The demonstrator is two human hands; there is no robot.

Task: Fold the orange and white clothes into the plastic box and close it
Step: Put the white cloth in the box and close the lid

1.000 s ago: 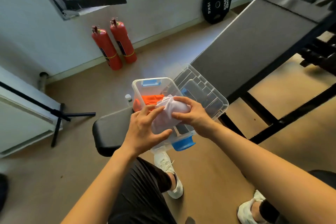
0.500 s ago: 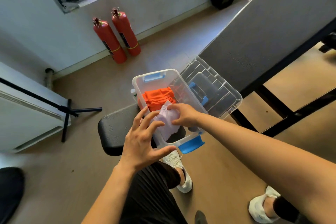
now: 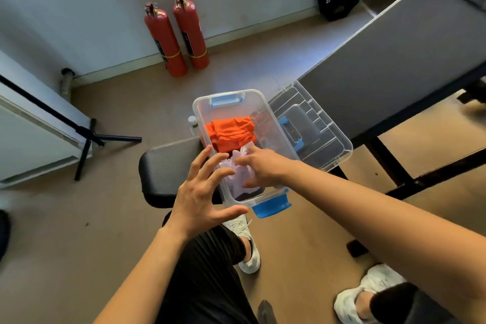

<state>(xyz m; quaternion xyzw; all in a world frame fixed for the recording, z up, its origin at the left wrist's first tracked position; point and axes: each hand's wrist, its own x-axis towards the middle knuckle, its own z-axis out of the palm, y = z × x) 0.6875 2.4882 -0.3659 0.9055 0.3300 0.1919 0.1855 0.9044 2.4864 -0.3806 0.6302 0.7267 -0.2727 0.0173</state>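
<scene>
Loosely crumpled, white cloth (image 3: pixel 232 179) sits beside orange cloth (image 3: pixel 230 133) (folded flat).

Only one view is offered, worn on the head and aimed forward and steeply down, with wide-angle bending seen at the edges. The clear plastic box with blue latches (image 3: pixel 252 105) is caught close at centre, while the two red fire extinguishers (image 3: pixel 178 37) are seen well back by the pale wall (image 3: pixel 52 8).

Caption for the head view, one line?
Right hand holds white cloth in box beside orange cloth; left hand hovers open; lid off.
</scene>
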